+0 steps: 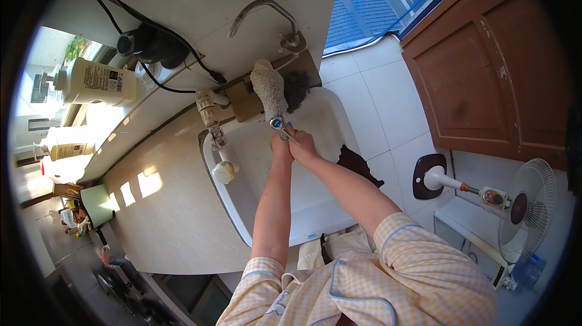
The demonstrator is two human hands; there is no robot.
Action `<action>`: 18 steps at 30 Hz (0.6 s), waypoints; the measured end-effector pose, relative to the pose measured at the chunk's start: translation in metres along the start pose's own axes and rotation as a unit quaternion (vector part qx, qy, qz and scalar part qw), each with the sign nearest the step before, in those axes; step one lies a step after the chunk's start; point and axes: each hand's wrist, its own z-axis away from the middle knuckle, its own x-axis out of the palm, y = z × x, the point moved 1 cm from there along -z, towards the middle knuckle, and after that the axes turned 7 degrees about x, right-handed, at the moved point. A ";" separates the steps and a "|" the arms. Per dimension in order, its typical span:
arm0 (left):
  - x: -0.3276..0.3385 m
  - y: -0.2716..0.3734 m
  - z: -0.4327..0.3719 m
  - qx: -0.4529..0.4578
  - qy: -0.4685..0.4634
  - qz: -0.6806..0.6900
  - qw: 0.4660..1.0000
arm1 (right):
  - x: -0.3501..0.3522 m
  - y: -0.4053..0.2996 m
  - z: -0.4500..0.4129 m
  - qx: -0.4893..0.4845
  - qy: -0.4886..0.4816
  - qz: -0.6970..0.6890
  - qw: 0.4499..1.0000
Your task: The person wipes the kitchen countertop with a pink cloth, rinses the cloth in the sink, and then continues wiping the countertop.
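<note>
My hands are together over a white ceramic sink [318, 198]. My left hand [280, 146] and my right hand [303, 145] touch each other, with their fingers partly hidden behind a chrome tap [278, 124]. This tap has a lever handle with a blue mark and stands just above my hands in the picture. I cannot tell whether either hand holds anything. A nubby, whitish cloth-like thing [269, 89] lies directly behind the tap. Beside it is a dark grey scouring pad or mesh clump [298, 91] at the sink's back edge.
A white plastic pipe fitting [207, 107] rises at the sink's left, near a round pale knob [223, 172]. A curved metal spout [268, 3] sticks out from the wall. Pump bottles [100, 81] line the window ledge. To the right are a standing fan [518, 207] and a brown door [491, 66].
</note>
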 end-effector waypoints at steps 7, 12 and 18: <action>-0.002 -0.011 -0.022 -0.118 0.007 0.126 0.985 | -0.014 0.013 -0.003 -0.191 -0.007 0.142 0.971; 0.021 -0.013 -0.020 -0.186 0.044 0.048 0.980 | -0.031 0.027 0.003 -0.007 -0.086 0.039 0.995; -0.025 -0.023 -0.032 -0.134 -0.035 0.134 0.981 | -0.085 0.022 0.038 -0.034 -0.071 0.075 0.994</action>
